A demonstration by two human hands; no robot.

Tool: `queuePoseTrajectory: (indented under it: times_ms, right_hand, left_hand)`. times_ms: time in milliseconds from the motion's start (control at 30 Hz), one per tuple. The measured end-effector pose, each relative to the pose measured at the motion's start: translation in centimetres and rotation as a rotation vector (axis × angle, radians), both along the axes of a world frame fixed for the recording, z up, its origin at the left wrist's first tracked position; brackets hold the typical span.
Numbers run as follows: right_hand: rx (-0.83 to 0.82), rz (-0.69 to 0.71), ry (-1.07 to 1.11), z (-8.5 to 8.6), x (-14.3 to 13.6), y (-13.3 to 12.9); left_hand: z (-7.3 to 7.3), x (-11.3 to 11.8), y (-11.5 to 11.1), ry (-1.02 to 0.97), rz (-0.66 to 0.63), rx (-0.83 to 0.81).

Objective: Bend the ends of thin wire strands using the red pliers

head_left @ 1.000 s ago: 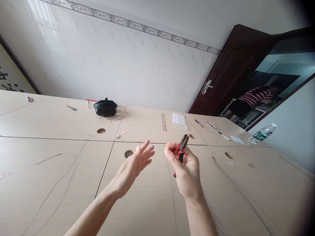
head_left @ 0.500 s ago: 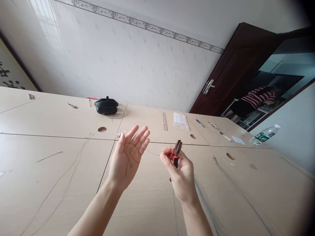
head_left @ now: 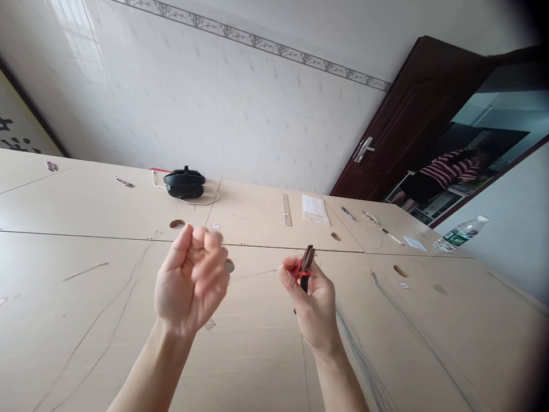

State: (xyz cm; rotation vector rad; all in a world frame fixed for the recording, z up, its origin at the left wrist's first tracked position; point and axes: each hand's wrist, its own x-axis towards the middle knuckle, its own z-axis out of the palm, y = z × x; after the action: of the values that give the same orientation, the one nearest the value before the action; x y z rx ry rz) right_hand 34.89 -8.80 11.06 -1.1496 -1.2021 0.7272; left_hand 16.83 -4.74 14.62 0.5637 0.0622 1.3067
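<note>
My right hand (head_left: 315,303) is closed around combination pliers (head_left: 306,266) with red and black handles, their dark jaws pointing up and away. Between its thumb and forefinger is the end of a thin wire (head_left: 261,273), which runs left towards my left hand. My left hand (head_left: 193,280) is raised over the table, palm up, with its fingers curled in and blurred by movement. Its thumb and forefinger meet; whether anything lies between them is hidden. Right of my right hand, a bundle of thin wires (head_left: 364,355) lies on the table.
More loose wires (head_left: 114,303) lie on the wooden table (head_left: 249,366). Towards the wall are a black case (head_left: 185,183), a ruler (head_left: 287,210), a plastic bag (head_left: 316,210), pens (head_left: 348,213) and a water bottle (head_left: 461,233). A person in stripes (head_left: 448,171) bends beyond the doorway.
My left hand has moved left and towards me, and its outstretched fingers have curled in. My right hand with the pliers has hardly moved.
</note>
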Motion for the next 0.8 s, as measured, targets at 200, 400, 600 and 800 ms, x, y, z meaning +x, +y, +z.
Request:
queuePoseTrajectory:
  times_ms: [200, 400, 600, 800]
  right_hand:
    - [0.002, -0.013, -0.021, 0.4, -0.2, 0.3]
    - [0.044, -0.017, -0.044, 0.5, -0.2, 0.3]
    - [0.041, 0.038, -0.014, -0.1, -1.0, 0.2]
    - [0.003, 0.027, -0.008, -1.1, -1.7, 0.7]
  left_hand:
    - [-0.4, -1.4, -2.6, 0.825, -0.578, 0.454]
    - [-2.2, -0.6, -1.9, 1.152, -0.565, 0.309]
    - [-4.6, 1.7, -0.6, 0.768, -0.151, -0.016]
    - [-3.0, 3.4, 0.4, 0.231, 0.11, -0.389]
